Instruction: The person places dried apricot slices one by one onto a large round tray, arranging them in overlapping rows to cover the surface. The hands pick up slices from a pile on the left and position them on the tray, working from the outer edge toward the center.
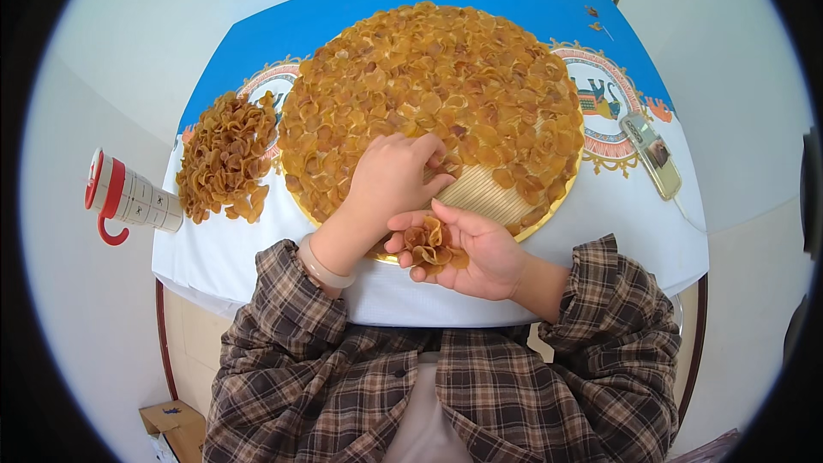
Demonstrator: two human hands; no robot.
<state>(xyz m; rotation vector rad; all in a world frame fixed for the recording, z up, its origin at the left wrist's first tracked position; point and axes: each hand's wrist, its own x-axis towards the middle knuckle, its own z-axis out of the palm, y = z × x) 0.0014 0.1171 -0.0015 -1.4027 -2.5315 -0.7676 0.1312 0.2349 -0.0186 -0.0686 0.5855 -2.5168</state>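
Observation:
A round tray with a gold rim (pixel 558 213) and a ribbed base lies on the table, mostly covered by thin, curled amber-brown slices (pixel 418 71); they look like dried plant slices. Bare ribbed base shows at the tray's near right. Over this bare part's left edge is my left hand (pixel 402 173), palm down, its thumb and fingertips bent close around a slice or just above one; which, I cannot tell. My right hand (pixel 479 254), palm up at the tray's near edge, cradles a small bunch of slices (pixel 432 245). A loose heap of slices (pixel 225 154) lies left of the tray.
A white and red cup with a handle (pixel 144 196) lies at the table's left edge. A phone in a clear case (pixel 652 154), with a cable, rests on the right. Small scraps (pixel 595 26) lie at the far right of the blue and white tablecloth (pixel 443 305). A cardboard box (pixel 177 427) stands below left.

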